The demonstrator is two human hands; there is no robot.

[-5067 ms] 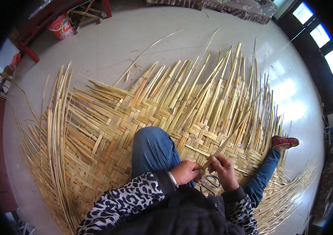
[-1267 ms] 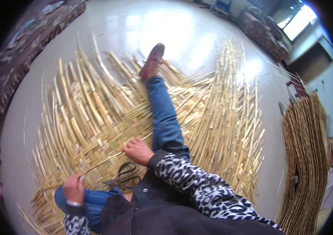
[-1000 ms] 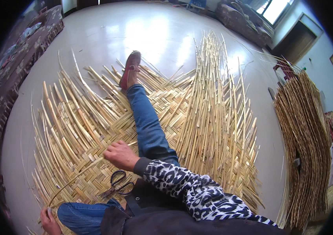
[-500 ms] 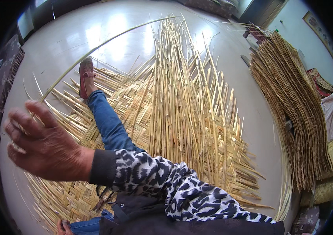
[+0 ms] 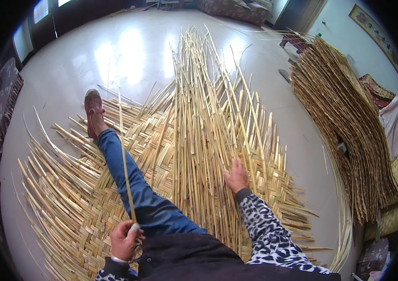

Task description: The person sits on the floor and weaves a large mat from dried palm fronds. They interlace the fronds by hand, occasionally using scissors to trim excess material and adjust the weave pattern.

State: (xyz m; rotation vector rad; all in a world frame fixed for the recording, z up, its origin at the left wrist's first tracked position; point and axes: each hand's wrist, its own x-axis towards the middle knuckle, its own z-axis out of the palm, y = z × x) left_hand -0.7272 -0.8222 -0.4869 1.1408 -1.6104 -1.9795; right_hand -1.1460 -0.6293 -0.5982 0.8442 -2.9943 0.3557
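My left hand [image 5: 123, 241], low at the left, is closed around the lower end of a single reed strip [image 5: 125, 164], which slants up across my jeans leg. A dark loop [image 5: 138, 251] shows beside that hand; its kind is unclear. My right hand [image 5: 236, 176] reaches to the right edge of a long bundle of loose reeds [image 5: 199, 126], fingers stretched over the stalks, nothing lifted in them. The bundle lies on a woven reed mat [image 5: 154, 133] in a herringbone pattern, with unwoven ends fanning out around it.
My outstretched leg [image 5: 131, 180] and red shoe [image 5: 94, 110] rest on the mat's left part. At right stands a tall stack of folded brown reed matting [image 5: 344, 126], with pale strips [image 5: 344, 234] on the floor beside it. A patterned cloth-covered seat [image 5: 4, 112] borders the left.
My right hand has swung from the far left, where it drew a long bent reed across, over to the bundle. My left hand has come further into view, gripping an upright reed strip.
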